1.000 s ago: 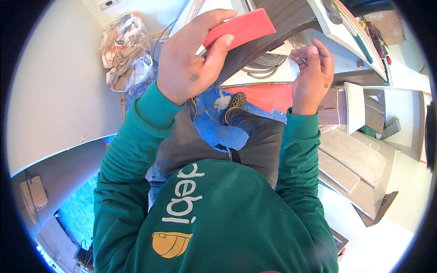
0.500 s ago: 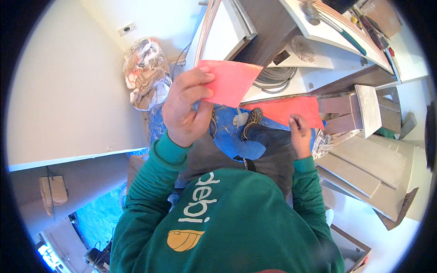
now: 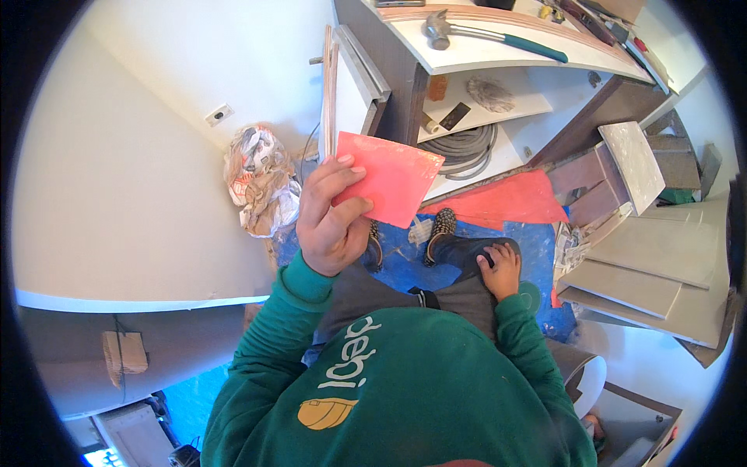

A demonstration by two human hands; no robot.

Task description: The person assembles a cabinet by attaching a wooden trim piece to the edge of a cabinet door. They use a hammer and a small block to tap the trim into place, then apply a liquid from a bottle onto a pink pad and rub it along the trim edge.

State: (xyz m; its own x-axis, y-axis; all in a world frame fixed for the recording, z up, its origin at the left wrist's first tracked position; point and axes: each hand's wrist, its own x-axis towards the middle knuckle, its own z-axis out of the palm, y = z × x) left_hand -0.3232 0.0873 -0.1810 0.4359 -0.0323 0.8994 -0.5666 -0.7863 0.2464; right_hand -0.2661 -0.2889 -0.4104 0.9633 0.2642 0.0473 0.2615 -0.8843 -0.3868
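Note:
My left hand (image 3: 334, 222) pinches a stiff, square red sheet (image 3: 393, 175) by its left edge, thumb on the near face, and holds it up in front of me. Whether it is paper or sandpaper I cannot tell. My right hand (image 3: 502, 270) lies flat on my right knee, fingers stretched out and holding nothing. On the floor past that knee is a larger red sheet (image 3: 506, 201), its left end narrowing toward the cabinet. My patterned shoes (image 3: 443, 226) are on the blue floor covering (image 3: 475, 296).
Ahead, a claw hammer (image 3: 498, 40) lies on a white cabinet top, with a coiled grey hose (image 3: 463, 148) on a lower shelf. Crumpled plastic bags (image 3: 263, 183) are by the left wall. Flat boards (image 3: 642, 261) are stacked at right, near a small wooden stool (image 3: 630, 167).
My right hand has drawn back from near the larger red sheet onto my knee. My left hand still holds its red sheet, now turned more squarely to view. The view has shifted.

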